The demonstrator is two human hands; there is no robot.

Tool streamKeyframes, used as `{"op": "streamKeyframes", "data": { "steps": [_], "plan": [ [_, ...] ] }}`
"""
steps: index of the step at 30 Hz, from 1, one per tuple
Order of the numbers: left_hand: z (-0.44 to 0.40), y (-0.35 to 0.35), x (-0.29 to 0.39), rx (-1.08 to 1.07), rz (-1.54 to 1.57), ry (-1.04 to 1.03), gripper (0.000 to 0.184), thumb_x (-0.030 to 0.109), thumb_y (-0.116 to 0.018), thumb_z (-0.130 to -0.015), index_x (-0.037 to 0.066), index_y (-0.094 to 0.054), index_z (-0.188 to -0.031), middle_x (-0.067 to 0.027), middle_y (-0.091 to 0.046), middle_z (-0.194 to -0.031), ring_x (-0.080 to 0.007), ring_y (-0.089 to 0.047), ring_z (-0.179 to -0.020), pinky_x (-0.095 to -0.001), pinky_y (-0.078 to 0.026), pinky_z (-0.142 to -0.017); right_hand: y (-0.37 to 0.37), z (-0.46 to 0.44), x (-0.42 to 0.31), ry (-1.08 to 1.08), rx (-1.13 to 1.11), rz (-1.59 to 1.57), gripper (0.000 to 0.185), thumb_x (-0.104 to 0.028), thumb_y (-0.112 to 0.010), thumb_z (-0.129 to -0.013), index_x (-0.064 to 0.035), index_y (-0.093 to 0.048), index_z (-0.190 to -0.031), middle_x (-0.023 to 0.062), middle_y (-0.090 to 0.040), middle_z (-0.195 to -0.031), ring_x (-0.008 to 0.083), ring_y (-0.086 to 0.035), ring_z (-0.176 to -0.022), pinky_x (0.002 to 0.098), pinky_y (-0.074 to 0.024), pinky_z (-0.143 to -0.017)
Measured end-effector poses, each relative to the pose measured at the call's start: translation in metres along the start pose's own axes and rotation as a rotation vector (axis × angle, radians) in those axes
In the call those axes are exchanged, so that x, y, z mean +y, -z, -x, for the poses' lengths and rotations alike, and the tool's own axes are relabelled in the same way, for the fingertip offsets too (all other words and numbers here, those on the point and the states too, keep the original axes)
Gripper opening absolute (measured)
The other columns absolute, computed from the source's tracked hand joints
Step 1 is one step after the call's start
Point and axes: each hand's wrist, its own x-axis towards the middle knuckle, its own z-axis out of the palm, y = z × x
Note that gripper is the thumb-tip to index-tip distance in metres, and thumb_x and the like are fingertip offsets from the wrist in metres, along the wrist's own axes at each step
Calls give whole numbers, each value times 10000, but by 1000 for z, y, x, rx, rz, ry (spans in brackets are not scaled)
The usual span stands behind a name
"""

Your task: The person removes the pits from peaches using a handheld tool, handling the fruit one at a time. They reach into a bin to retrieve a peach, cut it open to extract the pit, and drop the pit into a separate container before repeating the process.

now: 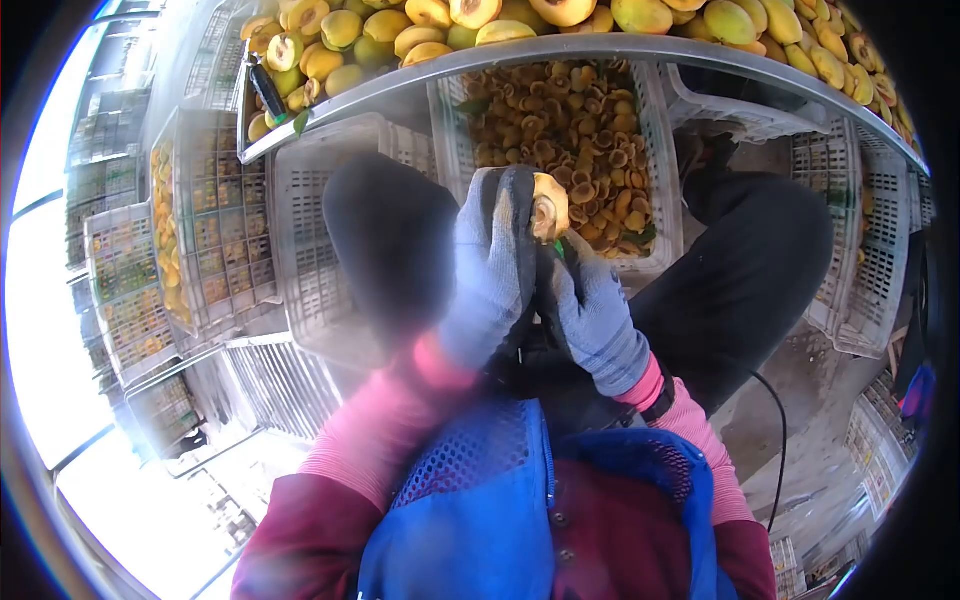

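My left hand, in a grey glove with dark palm, is closed around a cut yellow stone fruit. The fruit's open face shows a brown hollow or stone; I cannot tell which. Just below it, my right hand, gloved the same way, has its fingers curled round a small tool with a green part. Most of that tool is hidden by the glove. Both hands are close together above my lap, in front of a crate holding many browned fruit pieces.
A metal-edged tray heaped with yellow fruit spans the far side. On its left end lies a black object with a green end. Plastic crates stand left and right of my knees. A black cable hangs at the right.
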Motion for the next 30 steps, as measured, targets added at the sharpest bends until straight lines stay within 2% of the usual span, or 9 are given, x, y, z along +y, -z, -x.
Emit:
{"op": "streamKeyframes", "data": {
  "steps": [3,6,8,10,13,14,21,24,30],
  "plan": [
    [-12,6,1,-207,548,527,286,114,-475,-943,-37,-520,-1181,-122,-574,-1062,-168,-541,-993,-264,-417,-888,-1,2,21,323,75,37,416,-175,-510,-907,49,-439,-1250,213,-556,-1096,290,-569,-981,354,-450,-851],
    [-29,23,-4,-426,658,612,273,165,-495,-941,-45,-555,-1104,-106,-593,-1021,-148,-550,-949,-254,-421,-868,-1,3,27,362,24,-45,362,-183,-521,-888,11,-461,-1188,172,-537,-1022,262,-550,-901,333,-441,-769],
    [-36,24,0,-398,711,649,245,161,-503,-927,-37,-566,-1057,-85,-603,-952,-132,-561,-886,-260,-444,-809,-3,0,25,132,-121,-366,317,-212,-515,-896,-16,-467,-1141,135,-522,-954,232,-534,-829,314,-424,-701],
    [-30,9,-9,-288,571,382,200,160,-528,-904,-11,-579,-995,-50,-622,-852,-105,-578,-812,-264,-476,-723,4,-5,16,-325,-310,-915,276,-241,-508,-905,-43,-472,-1094,98,-507,-887,202,-517,-757,294,-408,-634],
    [-25,9,-4,-298,548,389,186,128,-510,-901,-14,-583,-997,-63,-636,-847,-106,-598,-775,-262,-485,-699,20,-9,10,-611,-614,-1453,229,-285,-498,-918,-84,-481,-1024,43,-483,-786,158,-493,-649,264,-384,-532],
    [-22,2,-18,-235,419,191,172,109,-505,-900,-16,-581,-989,-65,-632,-811,-98,-602,-732,-244,-485,-679,21,-9,9,-623,-648,-1521,218,-300,-495,-923,-97,-484,-1001,24,-476,-753,143,-485,-613,254,-375,-498],
    [-13,2,-23,-359,598,546,244,95,-449,-911,-68,-551,-1060,-74,-592,-888,-113,-553,-744,-247,-462,-685,14,-9,2,-681,-516,-1327,220,-365,-445,-957,-153,-501,-949,-43,-447,-622,87,-448,-462,235,-322,-352],
    [-3,-5,-42,-319,373,298,257,106,-434,-926,-74,-546,-1071,-99,-610,-922,-129,-560,-826,-256,-463,-751,17,-8,-5,-687,-523,-1098,243,-378,-420,-962,-152,-509,-954,-42,-458,-632,80,-454,-474,237,-319,-349],
    [-4,2,-22,-258,506,369,199,145,-513,-897,-22,-593,-971,-92,-628,-873,-106,-575,-786,-251,-463,-710,6,-6,19,-686,-892,-1749,363,-468,-375,-958,-141,-519,-894,-42,-401,-591,63,-363,-408,229,-294,-318]
  ]
}}
